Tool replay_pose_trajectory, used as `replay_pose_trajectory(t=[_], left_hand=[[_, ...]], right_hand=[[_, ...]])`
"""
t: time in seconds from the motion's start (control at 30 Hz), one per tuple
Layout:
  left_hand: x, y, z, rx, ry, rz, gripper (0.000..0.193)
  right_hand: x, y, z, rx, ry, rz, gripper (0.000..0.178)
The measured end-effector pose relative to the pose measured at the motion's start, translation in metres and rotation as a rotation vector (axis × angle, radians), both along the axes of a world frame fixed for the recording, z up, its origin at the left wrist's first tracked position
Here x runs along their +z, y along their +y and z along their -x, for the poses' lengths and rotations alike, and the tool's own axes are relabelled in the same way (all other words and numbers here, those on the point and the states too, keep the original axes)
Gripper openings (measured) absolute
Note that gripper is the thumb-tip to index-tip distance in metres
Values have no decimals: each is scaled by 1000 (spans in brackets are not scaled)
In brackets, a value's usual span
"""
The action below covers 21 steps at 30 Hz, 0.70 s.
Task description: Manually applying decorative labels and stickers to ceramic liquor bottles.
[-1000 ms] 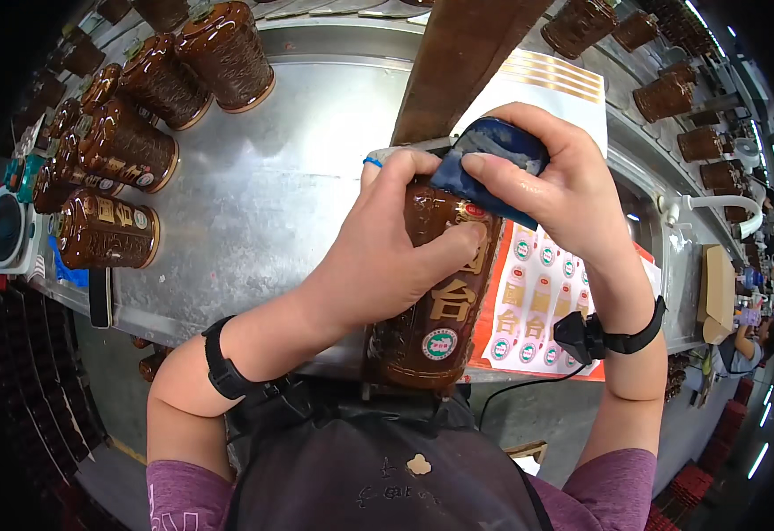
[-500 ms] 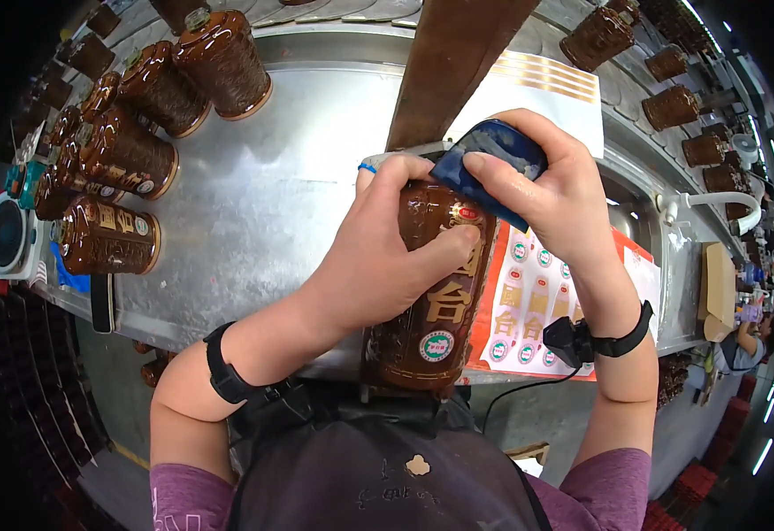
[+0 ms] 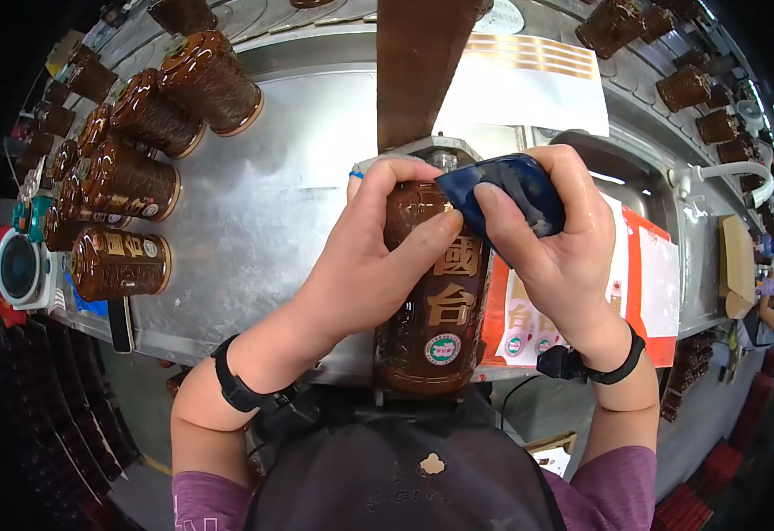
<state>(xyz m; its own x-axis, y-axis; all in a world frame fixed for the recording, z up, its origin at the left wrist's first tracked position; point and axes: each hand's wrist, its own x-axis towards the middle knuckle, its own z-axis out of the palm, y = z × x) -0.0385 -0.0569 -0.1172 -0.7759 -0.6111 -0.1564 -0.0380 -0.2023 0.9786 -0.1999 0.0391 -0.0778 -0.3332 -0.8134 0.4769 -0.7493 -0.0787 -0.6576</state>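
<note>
A glossy brown ceramic-looking bottle (image 3: 429,365) lies in front of me with its neck pointing away, gold characters and a round green-and-white emblem facing up. My left hand (image 3: 360,252) is wrapped round its shoulder, the thumb pressed on the label area near the top. Pinched between thumb and fingers of my right hand (image 3: 568,243) is a flat dark blue scraper (image 3: 493,181). Its pointed corner meets the bottle's shoulder beside my left thumb. The far side of the bottle and most left fingertips are hidden.
Sheets of decals with an orange border (image 3: 652,301) lie right of the bottle. Several brown bottles (image 3: 130,186) stand on the metal table (image 3: 254,203) at left. A brown post (image 3: 418,75) rises just beyond the neck. A white tap (image 3: 732,177) overhangs a sink at right.
The scraper and my right hand have shifted slightly right and down. My left thumb now covers the small red emblem on the bottle that showed before. The whole view has also shifted a little.
</note>
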Motion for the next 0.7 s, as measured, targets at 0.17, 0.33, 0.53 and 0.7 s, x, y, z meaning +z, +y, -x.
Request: replay_pose_trajectory(t=[0.17, 0.33, 0.53, 0.7], left_hand=[[3, 2, 1, 21, 24, 13, 37], [7, 4, 3, 14, 25, -15, 35], [4, 5, 4, 22, 22, 41, 36], [11, 5, 3, 13, 38, -26, 36]], right_hand=[[-6, 5, -2, -50, -87, -10, 21], [-15, 6, 3, -74, -16, 109, 21], [-18, 8, 2, -83, -69, 130, 20], [-20, 9, 1, -80, -81, 113, 19]])
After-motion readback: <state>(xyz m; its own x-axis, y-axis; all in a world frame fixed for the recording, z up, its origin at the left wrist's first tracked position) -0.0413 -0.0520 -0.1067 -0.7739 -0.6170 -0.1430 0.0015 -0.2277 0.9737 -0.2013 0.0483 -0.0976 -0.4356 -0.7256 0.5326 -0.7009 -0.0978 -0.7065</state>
